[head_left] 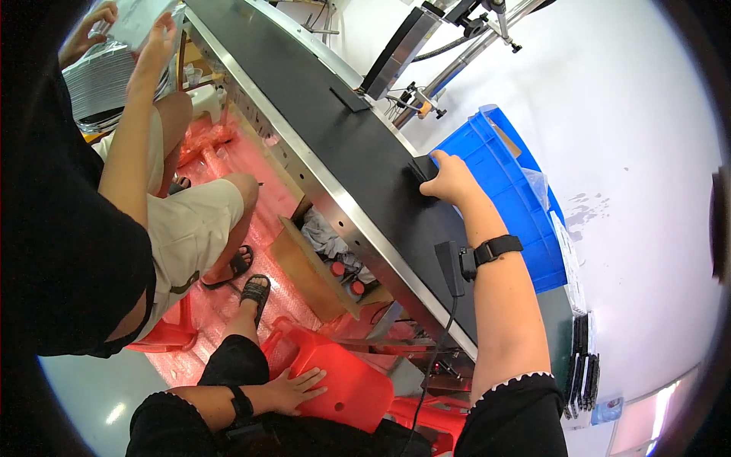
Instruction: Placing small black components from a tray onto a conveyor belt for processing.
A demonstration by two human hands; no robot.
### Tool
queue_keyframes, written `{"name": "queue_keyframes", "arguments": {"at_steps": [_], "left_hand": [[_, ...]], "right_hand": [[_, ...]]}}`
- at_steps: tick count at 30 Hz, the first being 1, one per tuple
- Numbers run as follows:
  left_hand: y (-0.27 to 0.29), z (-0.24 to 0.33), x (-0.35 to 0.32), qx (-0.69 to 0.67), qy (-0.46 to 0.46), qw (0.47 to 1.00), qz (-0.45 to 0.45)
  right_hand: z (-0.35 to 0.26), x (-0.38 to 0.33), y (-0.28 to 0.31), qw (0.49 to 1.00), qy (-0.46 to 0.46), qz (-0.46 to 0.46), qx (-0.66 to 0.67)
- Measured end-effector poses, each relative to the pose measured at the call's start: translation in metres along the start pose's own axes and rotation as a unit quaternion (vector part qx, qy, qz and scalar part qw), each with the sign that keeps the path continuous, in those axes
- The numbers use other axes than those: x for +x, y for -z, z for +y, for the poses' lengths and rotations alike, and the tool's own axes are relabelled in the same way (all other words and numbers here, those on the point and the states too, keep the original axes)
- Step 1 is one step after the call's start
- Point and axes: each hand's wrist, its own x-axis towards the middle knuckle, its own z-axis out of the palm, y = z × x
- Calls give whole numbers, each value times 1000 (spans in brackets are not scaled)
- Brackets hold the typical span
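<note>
My right hand (451, 181) reaches over the dark conveyor belt (304, 114), with thumb and fingers curled around a small black flat piece (418, 169). That piece is at the belt's far edge, beside a blue crate; the fingers partly hide it, so its exact kind is unclear. My left hand (295, 390) lies with fingers spread on the seat of a red plastic stool (350, 385) low in the picture, holding nothing. Further up the belt, at its far edge, is another thin black piece (349, 100).
The blue crate (495, 183) stands against the belt's far side. A machine head on a metal arm (400, 49) overhangs the belt. At left a co-worker (84, 228) handles a clear bag (137, 23). Below sits an open cardboard box (308, 266). A cable (434, 350) hangs near my right forearm.
</note>
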Motion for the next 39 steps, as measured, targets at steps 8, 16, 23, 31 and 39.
{"name": "queue_keyframes", "arguments": {"at_steps": [8, 16, 23, 31, 39], "left_hand": [[4, -2, 2, -3, 4, 1000, -24], [4, -6, -1, -28, -24, 999, 5], [0, -6, 7, -14, -15, 1000, -10], [2, -2, 9, -12, 13, 999, -32], [8, 1, 8, 57, 23, 997, -54]], "right_hand": [[-12, 29, -7, 984, 93, 140, 61], [-39, 49, -21, 975, 89, 118, 168], [-11, 45, -9, 994, -5, -77, 79], [7, -3, -13, 999, -39, -6, 24], [32, -80, -5, 996, -80, 27, 15]]}}
